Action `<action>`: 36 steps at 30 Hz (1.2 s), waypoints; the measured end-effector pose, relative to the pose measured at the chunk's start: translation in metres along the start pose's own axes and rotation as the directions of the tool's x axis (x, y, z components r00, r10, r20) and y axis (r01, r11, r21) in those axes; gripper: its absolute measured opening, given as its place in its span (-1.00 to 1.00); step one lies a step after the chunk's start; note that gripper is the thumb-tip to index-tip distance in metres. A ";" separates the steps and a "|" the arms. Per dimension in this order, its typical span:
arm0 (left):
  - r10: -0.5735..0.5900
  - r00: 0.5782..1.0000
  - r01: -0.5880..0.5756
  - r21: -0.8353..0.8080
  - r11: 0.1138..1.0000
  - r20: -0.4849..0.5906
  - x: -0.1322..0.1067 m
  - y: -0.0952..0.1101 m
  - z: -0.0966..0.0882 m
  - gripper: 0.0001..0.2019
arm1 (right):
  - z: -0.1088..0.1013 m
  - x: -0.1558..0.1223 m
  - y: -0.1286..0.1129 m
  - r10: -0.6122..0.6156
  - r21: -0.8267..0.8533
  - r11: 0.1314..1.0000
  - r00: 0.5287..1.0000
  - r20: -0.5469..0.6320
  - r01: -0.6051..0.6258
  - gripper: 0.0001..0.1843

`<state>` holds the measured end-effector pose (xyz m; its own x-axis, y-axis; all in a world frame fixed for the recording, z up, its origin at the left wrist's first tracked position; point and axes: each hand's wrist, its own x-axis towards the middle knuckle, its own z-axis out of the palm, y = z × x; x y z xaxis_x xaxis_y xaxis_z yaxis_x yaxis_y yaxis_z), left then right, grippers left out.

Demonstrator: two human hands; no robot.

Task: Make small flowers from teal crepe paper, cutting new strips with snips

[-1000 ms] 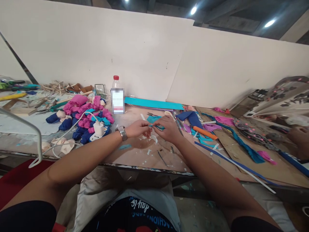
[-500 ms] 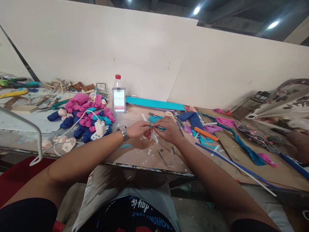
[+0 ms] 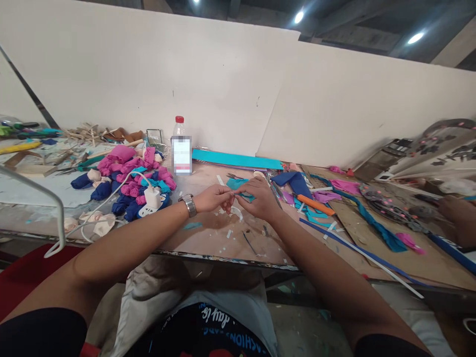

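Over the front middle of the bench, my left hand [image 3: 215,198] and my right hand [image 3: 256,199] meet fingertip to fingertip, both closed in a pinch. A small teal piece of thin crinkly material [image 3: 248,197] shows under the right fingers and at the pinch; most of it is hidden by my fingers. Behind the hands lies a flat teal piece [image 3: 238,183]; whether the two join I cannot tell. A curl of clear or white film [image 3: 237,214] sits just below the fingers. My left wrist wears a metal watch [image 3: 189,205].
Left are pink and navy bundles [image 3: 126,173], a white plug [image 3: 151,198] with cable, and a bottle [image 3: 181,153]. Turquoise sheets [image 3: 238,158] lie along the wall. To the right are an orange-handled tool [image 3: 316,205], blue strips [image 3: 334,238] and another person's hand [image 3: 459,213].
The view has shifted slightly. My hands stay together in nearly the same pinch, with only small finger movement.
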<state>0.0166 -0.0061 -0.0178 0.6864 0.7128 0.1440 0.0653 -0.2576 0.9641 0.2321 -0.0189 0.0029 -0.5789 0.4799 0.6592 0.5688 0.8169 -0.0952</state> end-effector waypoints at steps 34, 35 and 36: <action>0.060 0.997 -0.050 0.203 0.978 -0.047 -0.001 -0.005 -0.002 -0.76 | 0.001 0.000 -0.002 0.026 -0.021 0.999 1.000 -0.006 -0.026 -0.91; 0.096 0.993 -0.071 0.311 0.948 -0.067 -0.003 -0.003 -0.002 -0.77 | 0.002 0.000 -0.002 0.029 -0.020 0.999 1.000 -0.008 -0.029 -0.91; 0.135 0.987 -0.088 0.421 0.903 -0.083 -0.004 -0.002 -0.002 -0.77 | 0.002 0.000 -0.002 0.031 -0.020 0.999 0.999 -0.010 -0.031 -0.91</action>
<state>0.0127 -0.0074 -0.0199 0.6262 0.7235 0.2904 0.3036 -0.5694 0.7639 0.2299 -0.0199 0.0013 -0.5549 0.5016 0.6637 0.5981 0.7951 -0.1008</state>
